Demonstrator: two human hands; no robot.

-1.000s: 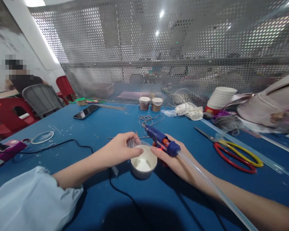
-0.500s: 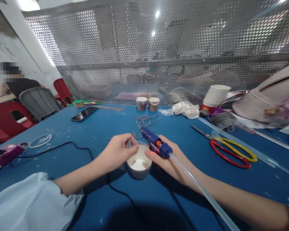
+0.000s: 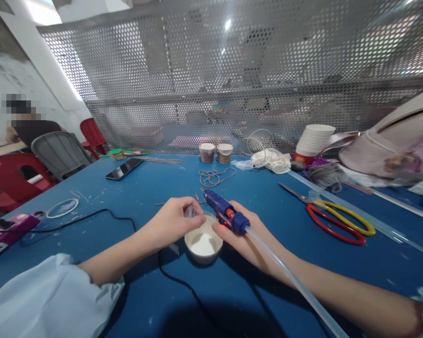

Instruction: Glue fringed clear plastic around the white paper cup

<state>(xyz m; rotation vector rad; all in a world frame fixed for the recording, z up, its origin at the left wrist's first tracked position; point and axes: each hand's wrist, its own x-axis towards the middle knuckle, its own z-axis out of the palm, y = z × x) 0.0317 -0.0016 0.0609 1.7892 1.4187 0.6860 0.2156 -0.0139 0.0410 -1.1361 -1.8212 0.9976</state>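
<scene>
My right hand (image 3: 245, 230) is closed round a blue hot glue gun (image 3: 223, 211), its nozzle pointing away from me and to the left. A long clear glue stick (image 3: 285, 270) runs out of its back. Below the gun, a white paper cup (image 3: 203, 241) is tilted so that its inside faces me. My left hand (image 3: 178, 220) pinches the cup's far left rim, the thumb over the edge. Greyish strands show by the left fingers; what they are I cannot tell. My right thumb lies close to the cup's right rim.
Scissors (image 3: 333, 216) and clear glue sticks (image 3: 391, 230) lie right. Grey cord (image 3: 215, 176), two wrapped cups (image 3: 215, 153) and stacked paper cups (image 3: 315, 141) stand beyond. A phone (image 3: 124, 169), black cable (image 3: 91, 217) and purple power strip (image 3: 12, 234) lie left. A person sits far left.
The glue gun has shifted slightly left and down over the cup. Both hands keep their hold, and the cup has barely moved. The view has shifted a little.
</scene>
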